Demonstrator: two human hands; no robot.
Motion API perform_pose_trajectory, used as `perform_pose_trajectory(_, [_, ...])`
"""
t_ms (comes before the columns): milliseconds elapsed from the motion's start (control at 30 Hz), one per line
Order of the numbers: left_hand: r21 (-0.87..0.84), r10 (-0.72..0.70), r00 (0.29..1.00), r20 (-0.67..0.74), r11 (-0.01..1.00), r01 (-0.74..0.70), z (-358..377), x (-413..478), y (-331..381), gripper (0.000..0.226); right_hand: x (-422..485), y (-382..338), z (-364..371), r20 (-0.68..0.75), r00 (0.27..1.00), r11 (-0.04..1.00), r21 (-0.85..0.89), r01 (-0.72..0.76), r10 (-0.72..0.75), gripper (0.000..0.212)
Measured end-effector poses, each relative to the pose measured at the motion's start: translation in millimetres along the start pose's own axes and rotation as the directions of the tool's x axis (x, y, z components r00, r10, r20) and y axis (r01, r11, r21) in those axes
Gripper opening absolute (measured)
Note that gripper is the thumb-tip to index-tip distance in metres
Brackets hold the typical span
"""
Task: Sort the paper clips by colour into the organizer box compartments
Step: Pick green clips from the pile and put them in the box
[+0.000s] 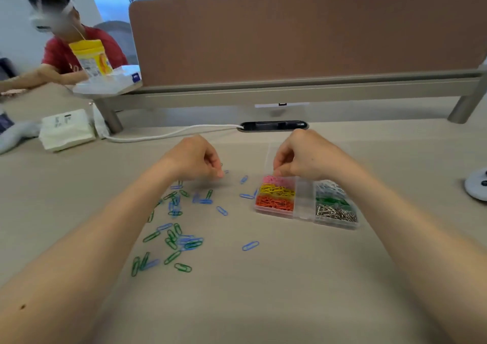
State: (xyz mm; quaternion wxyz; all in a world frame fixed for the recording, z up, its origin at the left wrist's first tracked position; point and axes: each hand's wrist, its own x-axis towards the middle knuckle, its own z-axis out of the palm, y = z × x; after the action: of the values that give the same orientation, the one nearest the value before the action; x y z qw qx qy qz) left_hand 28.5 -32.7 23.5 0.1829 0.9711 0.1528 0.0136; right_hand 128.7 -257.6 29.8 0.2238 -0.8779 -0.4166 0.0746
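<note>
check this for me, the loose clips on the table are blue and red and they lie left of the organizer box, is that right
Not quite: none are red. The head view shows blue clips and green clips loose on the table, and they do lie left of the organizer box.

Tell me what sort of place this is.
Most likely an open-plan office. The desk has a brown divider panel along its far edge, a cable port set into its top with a white cable running from it, and another person sits nearby on the left.
</note>
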Motion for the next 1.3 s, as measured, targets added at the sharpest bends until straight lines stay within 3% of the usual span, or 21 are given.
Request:
perform_pose_trajectory(167, [0.063, -0.129, 0.99, 0.065, 0.99, 0.125, 16, -13, -23, 0.03, 44, -32, 25, 0.023, 0.996, 0.996, -0.022, 0.083, -0.082, 0.003])
perform_pose_trajectory(400, [0.074, -0.092, 0.991, 0.092, 0.994, 0.085, 28, -11, -29, 0.012, 97, -46, 61, 0.023, 0.995, 0.99, -0.105, 0.096, -0.094, 0.013])
perform_pose_trajectory(600, [-0.139, -0.1, 0.981, -0.166, 0.987, 0.077, 7, -15, -55, 0.016, 123, -44, 79, 0.063, 0.997, 0.989, -0.135, 0.058, -0.049, 0.021])
perform_pose_trajectory(700, [-0.211, -0.152, 0.972, -0.18, 0.971, 0.113, -6, -20, -76, 0.011, 129, -44, 80, 0.112, 0.993, 0.988, -0.144, 0.058, -0.042, 0.019])
perform_pose_trajectory(933, [-0.141, -0.169, 0.971, -0.168, 0.979, 0.146, -12, -22, -110, 0.01, 135, -49, 85, 0.157, 0.987, 0.984, -0.168, 0.062, -0.036, 0.017])
perform_pose_trajectory(1067, [-0.102, -0.093, 0.986, -0.141, 0.992, 0.079, -8, -17, -110, 0.013, 132, -56, 86, 0.114, 0.993, 0.987, -0.157, 0.044, -0.027, 0.008])
perform_pose_trajectory(1300, [0.025, 0.137, 0.991, -0.009, 0.99, -0.137, 0, -1, -111, 0.024, 109, -82, 74, -0.014, 0.999, 0.984, 0.173, 0.045, -0.043, 0.028])
